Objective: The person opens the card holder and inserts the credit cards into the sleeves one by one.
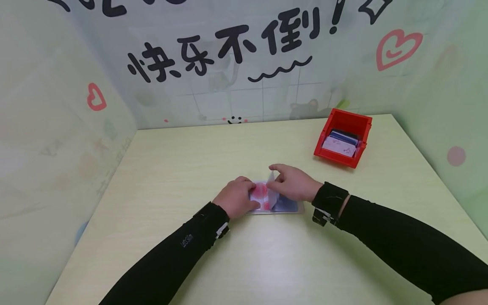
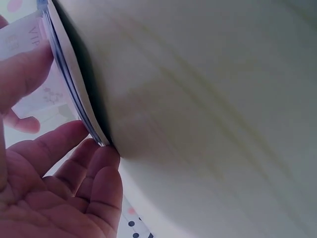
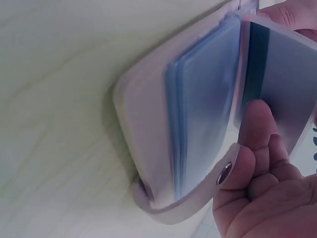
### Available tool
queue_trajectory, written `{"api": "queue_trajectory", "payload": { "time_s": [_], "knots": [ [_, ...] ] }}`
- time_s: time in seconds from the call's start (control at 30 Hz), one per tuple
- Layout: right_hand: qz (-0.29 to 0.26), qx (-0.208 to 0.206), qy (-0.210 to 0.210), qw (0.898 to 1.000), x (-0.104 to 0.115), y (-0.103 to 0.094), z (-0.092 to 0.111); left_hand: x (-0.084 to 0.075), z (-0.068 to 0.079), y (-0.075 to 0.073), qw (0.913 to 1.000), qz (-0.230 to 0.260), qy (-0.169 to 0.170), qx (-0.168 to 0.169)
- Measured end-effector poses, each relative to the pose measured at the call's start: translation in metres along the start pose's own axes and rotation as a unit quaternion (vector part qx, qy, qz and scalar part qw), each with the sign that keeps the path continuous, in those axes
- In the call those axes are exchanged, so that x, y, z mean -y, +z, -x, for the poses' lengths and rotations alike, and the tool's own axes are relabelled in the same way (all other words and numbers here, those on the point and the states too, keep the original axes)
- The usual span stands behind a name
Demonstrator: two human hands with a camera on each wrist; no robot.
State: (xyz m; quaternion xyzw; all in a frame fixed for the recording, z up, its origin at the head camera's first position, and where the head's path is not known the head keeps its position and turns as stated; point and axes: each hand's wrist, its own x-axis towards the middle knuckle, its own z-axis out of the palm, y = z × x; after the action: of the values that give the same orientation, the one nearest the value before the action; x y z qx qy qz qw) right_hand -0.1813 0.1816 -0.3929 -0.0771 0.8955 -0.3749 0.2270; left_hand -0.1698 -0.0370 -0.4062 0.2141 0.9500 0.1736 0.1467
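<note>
An open card holder (image 1: 286,205) with clear bluish sleeves (image 3: 205,99) lies on the table in front of me. Its left side shows pink round patterns. My left hand (image 1: 237,197) grips that side, thumb on top and fingertips at the edge. A pale card (image 3: 292,74) with a dark stripe stands tilted up over the middle of the holder; its other face reads VIP in the left wrist view. My right hand (image 1: 296,184) pinches this card between thumb and fingers. Beside the right fingers curves the holder's strap (image 3: 185,209) with a metal snap.
A red plastic bin (image 1: 352,120) stands at the back right of the wooden table (image 1: 190,161), with several cards (image 1: 338,146) inside. Printed cloth walls (image 1: 244,99) enclose the table at the back and sides.
</note>
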Motion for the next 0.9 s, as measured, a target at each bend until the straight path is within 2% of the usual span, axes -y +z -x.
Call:
{"api": "queue_trajectory", "payload": {
  "time_s": [0.27,0.43,0.57,0.9],
  "knots": [
    [-0.025,0.004,-0.022,0.999,-0.001,0.005,0.002,0.001,-0.001,0.000,1.0000,0.007,-0.001,0.002],
    [-0.032,0.013,-0.020,0.999,0.000,0.008,0.004,0.003,-0.001,0.000,0.9999,0.013,-0.001,0.002],
    [-0.030,0.020,-0.016,0.999,-0.001,0.010,0.004,0.004,-0.001,-0.001,0.9999,0.015,0.000,0.003],
    [-0.005,0.021,-0.038,0.999,-0.003,0.013,0.006,0.007,0.000,-0.001,0.9997,0.024,-0.009,0.003]
  ]
}}
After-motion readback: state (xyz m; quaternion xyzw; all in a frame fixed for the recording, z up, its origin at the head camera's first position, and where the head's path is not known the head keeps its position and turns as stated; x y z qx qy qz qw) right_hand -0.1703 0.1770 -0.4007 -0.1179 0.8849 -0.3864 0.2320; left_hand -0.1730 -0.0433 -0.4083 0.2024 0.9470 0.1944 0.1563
